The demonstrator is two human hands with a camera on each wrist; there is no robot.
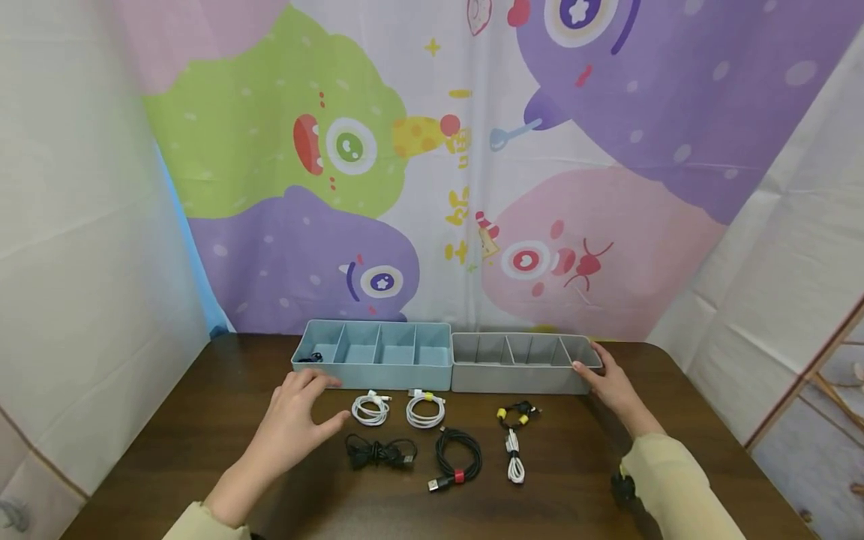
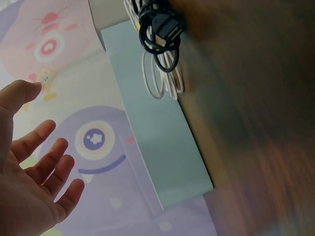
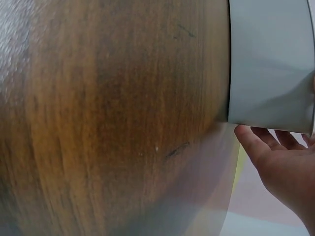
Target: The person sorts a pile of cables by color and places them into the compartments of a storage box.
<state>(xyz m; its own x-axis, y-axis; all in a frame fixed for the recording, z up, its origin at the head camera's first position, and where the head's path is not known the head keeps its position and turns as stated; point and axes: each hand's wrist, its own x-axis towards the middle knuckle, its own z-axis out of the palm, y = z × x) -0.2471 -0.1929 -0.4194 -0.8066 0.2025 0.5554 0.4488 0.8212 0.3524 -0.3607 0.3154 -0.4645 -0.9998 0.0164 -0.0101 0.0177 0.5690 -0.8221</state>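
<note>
My left hand (image 1: 297, 412) hovers over the table just in front of the blue divided box (image 1: 371, 376), its fingers loosely bent and spread, holding nothing. A small dark coiled cable (image 1: 312, 358) lies in that box's leftmost compartment. My right hand (image 1: 614, 384) grips the right end of the grey divided box (image 1: 520, 380), thumb at the front rim and fingers at the end wall. In front of the boxes lie two white coiled cables (image 1: 370, 410) (image 1: 425, 412), a bundled black cable (image 1: 380, 453) and a black cable with a red tie (image 1: 458, 459).
A short black cable with yellow ties (image 1: 518, 414) and a white bundled cable (image 1: 514, 457) lie before the grey box. Both boxes stand end to end at the back of the brown table (image 1: 378, 510). Behind hangs a cartoon-printed curtain (image 1: 445, 292).
</note>
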